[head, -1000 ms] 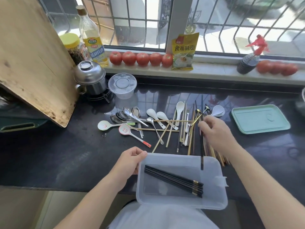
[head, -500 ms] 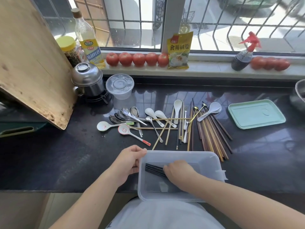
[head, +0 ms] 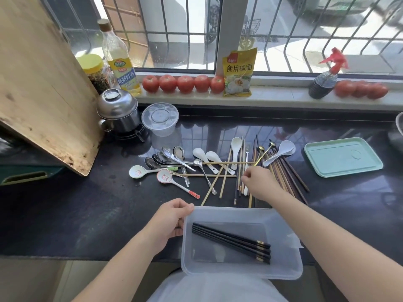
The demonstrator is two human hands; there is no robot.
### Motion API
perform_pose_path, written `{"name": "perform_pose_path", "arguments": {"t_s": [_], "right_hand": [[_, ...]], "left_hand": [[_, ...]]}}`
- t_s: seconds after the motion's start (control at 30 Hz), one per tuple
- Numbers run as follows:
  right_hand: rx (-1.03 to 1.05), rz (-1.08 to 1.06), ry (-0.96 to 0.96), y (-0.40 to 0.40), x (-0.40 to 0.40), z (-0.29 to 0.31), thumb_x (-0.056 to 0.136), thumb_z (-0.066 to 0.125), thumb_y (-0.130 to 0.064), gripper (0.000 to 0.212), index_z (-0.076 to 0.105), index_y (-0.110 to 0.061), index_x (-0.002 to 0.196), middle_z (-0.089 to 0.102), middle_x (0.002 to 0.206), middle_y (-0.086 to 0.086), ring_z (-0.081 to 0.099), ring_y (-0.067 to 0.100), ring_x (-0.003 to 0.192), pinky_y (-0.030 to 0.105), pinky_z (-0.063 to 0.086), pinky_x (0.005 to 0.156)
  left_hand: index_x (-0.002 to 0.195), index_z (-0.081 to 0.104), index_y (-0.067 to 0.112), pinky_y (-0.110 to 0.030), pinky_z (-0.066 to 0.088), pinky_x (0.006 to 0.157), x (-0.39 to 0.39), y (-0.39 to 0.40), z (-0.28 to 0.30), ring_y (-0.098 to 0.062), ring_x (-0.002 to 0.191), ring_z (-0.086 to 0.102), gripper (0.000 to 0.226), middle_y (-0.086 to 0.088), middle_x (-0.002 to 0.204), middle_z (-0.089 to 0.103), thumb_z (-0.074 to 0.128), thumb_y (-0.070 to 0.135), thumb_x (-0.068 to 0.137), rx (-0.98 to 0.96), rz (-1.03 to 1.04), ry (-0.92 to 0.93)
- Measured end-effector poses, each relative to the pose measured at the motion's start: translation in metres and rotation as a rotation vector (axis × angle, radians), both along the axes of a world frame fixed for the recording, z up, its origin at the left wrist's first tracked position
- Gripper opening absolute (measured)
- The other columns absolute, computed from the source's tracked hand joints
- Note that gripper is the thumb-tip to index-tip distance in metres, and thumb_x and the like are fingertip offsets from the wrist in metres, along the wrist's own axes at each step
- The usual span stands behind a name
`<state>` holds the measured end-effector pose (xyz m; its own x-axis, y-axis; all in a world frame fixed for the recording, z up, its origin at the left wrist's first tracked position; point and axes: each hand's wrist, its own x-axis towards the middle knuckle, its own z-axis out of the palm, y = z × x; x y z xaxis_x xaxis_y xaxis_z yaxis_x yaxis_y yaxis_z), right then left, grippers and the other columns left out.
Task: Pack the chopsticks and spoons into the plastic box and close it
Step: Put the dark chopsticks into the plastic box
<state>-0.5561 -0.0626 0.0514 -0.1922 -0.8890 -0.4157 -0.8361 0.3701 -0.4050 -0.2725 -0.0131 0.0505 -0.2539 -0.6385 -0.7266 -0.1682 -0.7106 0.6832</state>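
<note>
Left hand [head: 169, 219] is gripping the plastic box [head: 241, 269] rim, right hand [head: 259, 184] is pinching among the loose chopsticks [head: 239, 177], grasp unclear.

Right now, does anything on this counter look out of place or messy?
Yes. The plastic box overhangs the counter's front edge, steadied only by the left hand. A few pale bamboo chopsticks lie crisscrossed over the spoons rather than lined up. Nothing looks spilled or broken.
</note>
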Motion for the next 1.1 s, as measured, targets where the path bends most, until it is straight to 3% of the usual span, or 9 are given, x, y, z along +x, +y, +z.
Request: {"name": "perform_pose_path", "arguments": {"t_s": [0.13,0.33,0.5,0.67,0.9,1.0,1.1], "right_hand": [[0.199,-0.009,0.101,-0.029,-0.009,-0.041,0.096,0.051,-0.025,0.018,0.063,-0.012,0.099,0.067,0.095,0.009,0.063,0.027,0.085,0.033,0.049,0.067],[0.227,-0.199,0.104,-0.046,0.006,-0.063,0.092,0.061,-0.018,0.018,0.057,-0.009,0.108,0.061,0.103,0.011,0.063,0.030,0.087,0.031,0.045,0.057],[0.185,-0.161,0.204,-0.044,0.015,-0.063,0.093,0.062,-0.029,0.021,0.061,-0.011,0.103,0.064,0.105,0.009,0.064,0.032,0.097,0.033,0.049,0.070],[0.228,-0.120,0.278,-0.045,0.029,-0.059,0.094,0.057,-0.010,0.022,0.063,-0.008,0.115,0.064,0.115,0.011,0.062,0.031,0.106,0.036,0.051,0.079],[0.273,-0.032,0.318,-0.039,0.041,-0.059,0.091,0.052,-0.005,0.024,0.065,-0.008,0.111,0.066,0.109,0.010,0.065,0.031,0.102,0.037,0.055,0.079],[0.342,-0.041,0.226,-0.033,0.043,-0.061,0.088,0.053,-0.003,0.014,0.062,-0.008,0.098,0.066,0.098,0.010,0.068,0.031,0.095,0.035,0.058,0.072],[0.403,-0.086,0.044,-0.034,0.037,-0.061,0.086,0.053,-0.001,0.006,0.057,-0.005,0.082,0.063,0.083,0.012,0.068,0.031,0.082,0.031,0.050,0.059]], "left_hand": [[0.079,0.060,0.019,-0.041,0.050,0.081,0.001,0.001,-0.002,-0.027,0.082,0.057,0.025,-0.007,0.080,0.064,0.069,0.032,0.099,0.007,0.005,-0.011],[0.081,0.060,0.018,-0.042,0.050,0.080,0.000,-0.002,-0.007,-0.028,0.083,0.058,0.025,-0.011,0.084,0.065,0.068,0.032,0.100,0.009,0.011,-0.023],[0.083,0.061,0.017,-0.038,0.051,0.076,0.000,0.001,-0.008,-0.027,0.083,0.056,0.022,-0.011,0.085,0.062,0.068,0.030,0.099,0.017,0.038,0.001],[0.084,0.062,0.016,-0.035,0.052,0.074,0.000,0.001,-0.009,-0.027,0.083,0.056,0.022,-0.011,0.086,0.062,0.068,0.030,0.099,0.016,0.043,0.003],[0.084,0.063,0.016,-0.037,0.053,0.076,0.000,0.000,-0.009,-0.028,0.083,0.057,0.022,-0.011,0.084,0.064,0.068,0.029,0.100,0.011,0.042,0.011],[0.085,0.062,0.015,-0.037,0.053,0.076,-0.001,0.000,-0.009,-0.028,0.082,0.058,0.022,-0.011,0.084,0.065,0.068,0.030,0.100,0.006,0.036,0.010],[0.084,0.062,0.015,-0.034,0.055,0.072,-0.002,0.000,-0.008,-0.027,0.080,0.058,0.023,-0.010,0.083,0.065,0.068,0.030,0.100,-0.010,0.027,0.002]]}}
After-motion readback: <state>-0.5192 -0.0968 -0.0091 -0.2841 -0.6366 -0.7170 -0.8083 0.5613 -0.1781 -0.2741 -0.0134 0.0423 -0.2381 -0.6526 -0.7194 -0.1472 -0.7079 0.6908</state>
